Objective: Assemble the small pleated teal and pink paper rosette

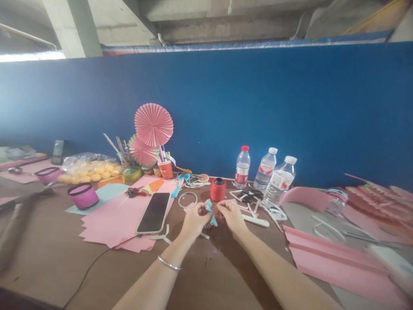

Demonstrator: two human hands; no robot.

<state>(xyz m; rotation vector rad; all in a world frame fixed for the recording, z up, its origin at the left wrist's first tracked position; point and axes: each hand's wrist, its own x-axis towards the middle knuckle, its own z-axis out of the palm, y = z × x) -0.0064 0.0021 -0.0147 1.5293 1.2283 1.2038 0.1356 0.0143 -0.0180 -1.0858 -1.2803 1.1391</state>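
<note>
Between finger and thumb, my left hand (195,220) pinches a small pleated blue paper piece (213,221), held just above the brown table. My right hand (231,218) is right beside it, its thumb and fingertips pressed together. Whatever those fingertips hold is too small to make out. Just beyond both hands stands a red cylinder (218,191) with a black top. A clear ring (187,199), perhaps a tape roll, lies behind my left hand. White paper strips (254,209) are scattered behind and beside my right hand.
Pink paper sheets (106,226) and a phone (154,214) lie left. Three water bottles (242,168) stand at the back right, before a blue partition (206,103). Pink folded paper (332,258) covers the right side. Pink paper rosettes (154,125) rise at the back left.
</note>
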